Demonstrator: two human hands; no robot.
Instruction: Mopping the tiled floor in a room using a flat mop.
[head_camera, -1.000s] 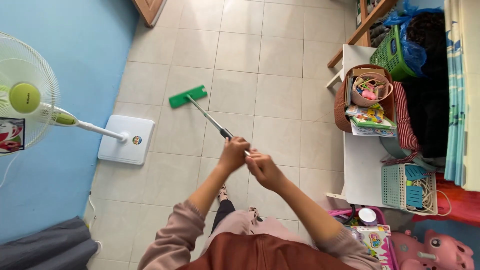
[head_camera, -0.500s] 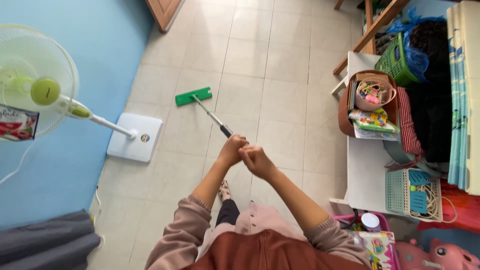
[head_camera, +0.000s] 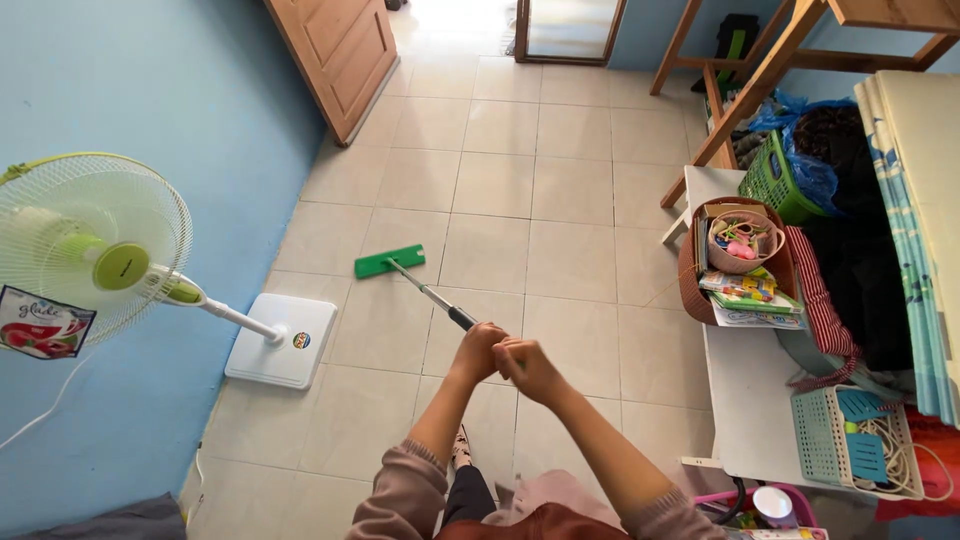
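A flat mop with a green head (head_camera: 389, 261) rests on the beige tiled floor, its metal handle (head_camera: 432, 297) slanting back towards me. My left hand (head_camera: 477, 351) grips the handle near its black section. My right hand (head_camera: 524, 367) is closed around the handle's upper end, touching the left hand. Both arms wear pinkish sleeves pushed up to the elbow.
A green-and-white standing fan (head_camera: 95, 255) with a white square base (head_camera: 281, 340) stands at the blue wall, left. A white low table (head_camera: 747, 380) on the right carries a brown basket (head_camera: 690, 250) and a teal basket (head_camera: 858, 441). A wooden door (head_camera: 335, 55) stands beyond.
The camera has tilted up, showing more floor and the door. The mop head has slid slightly towards the fan base; both hands keep their grip on the handle.
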